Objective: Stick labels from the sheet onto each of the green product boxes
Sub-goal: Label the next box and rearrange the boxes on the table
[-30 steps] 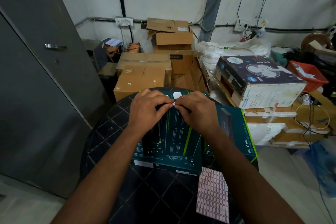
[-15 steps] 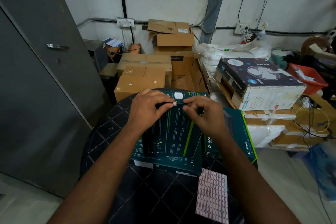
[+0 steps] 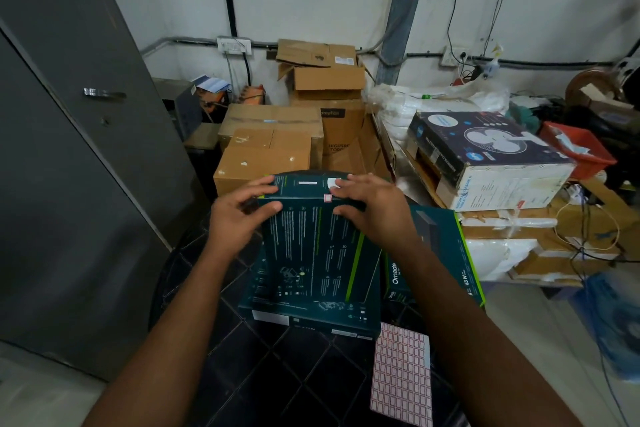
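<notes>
Label sheet (image 3: 401, 378) cut off at bottom edge; lower green box (image 3: 311, 312) mostly hidden under upper box (image 3: 311, 243).

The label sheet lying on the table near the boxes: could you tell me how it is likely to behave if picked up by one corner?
The label sheet looks thin and flat, so it would probably droop. It seems very light and might slide easily on the dark table.
</notes>
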